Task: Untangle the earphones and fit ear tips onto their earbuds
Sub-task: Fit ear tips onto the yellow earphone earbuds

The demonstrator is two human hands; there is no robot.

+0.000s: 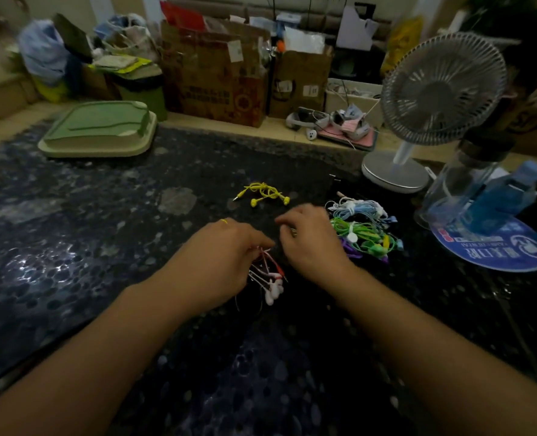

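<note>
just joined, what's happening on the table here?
A person is sorting tangled earphones on a dark speckled table. The left hand grips a bunch of pink-and-white wired earphones, whose earbuds dangle below it. The right hand hovers beside it with fingers curled; whether it holds anything is unclear. A yellow wired pair lies apart further back, and a pile of green, blue and purple bundled earphones waits to the right.
</note>
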